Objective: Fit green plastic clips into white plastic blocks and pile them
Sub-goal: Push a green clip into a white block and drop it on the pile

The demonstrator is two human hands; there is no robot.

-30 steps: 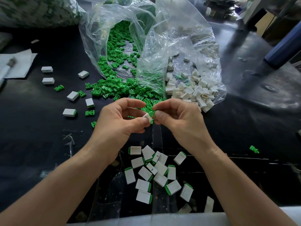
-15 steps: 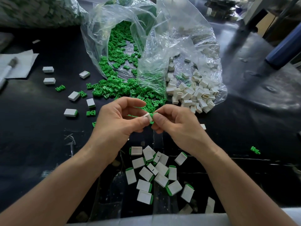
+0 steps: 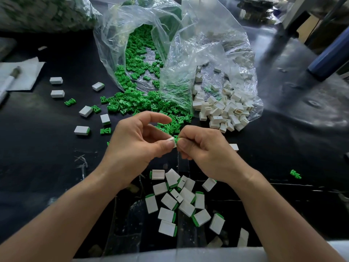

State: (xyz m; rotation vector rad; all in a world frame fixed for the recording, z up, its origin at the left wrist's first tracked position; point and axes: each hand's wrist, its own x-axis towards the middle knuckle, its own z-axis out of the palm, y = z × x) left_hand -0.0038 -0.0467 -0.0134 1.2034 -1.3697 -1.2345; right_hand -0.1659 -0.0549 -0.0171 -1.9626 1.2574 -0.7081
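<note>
- A white block (image 3: 171, 140) is pinched between the thumb and fingers (image 3: 163, 146) of the left hand (image 3: 132, 148) and held up above the black counter (image 3: 47, 167).
- A green clip (image 3: 176, 138) is gripped in the curled fingertips of the right hand (image 3: 205, 151) and pressed against the block's end. How deep it sits cannot be told.
- Just below the hands, nearer the person, a loose pile of finished blocks (image 3: 181, 200) is spread on the counter, with green edges showing on most.
- A lone block (image 3: 234, 147) is seen just beside the right hand.
- Beyond the hands, a heap of green clips (image 3: 143, 106) is spilled from one clear bag (image 3: 113, 44), and a heap of white blocks (image 3: 222, 110) from a second bag (image 3: 217, 53) to its right.
- To the left, scattered blocks (image 3: 86, 111) and a few clips are dotted about, well apart.
- One stray clip (image 3: 295, 174) is spotted far right, and a sheet of paper (image 3: 26, 76) with a pen (image 3: 9, 82) on it at the far left edge.
</note>
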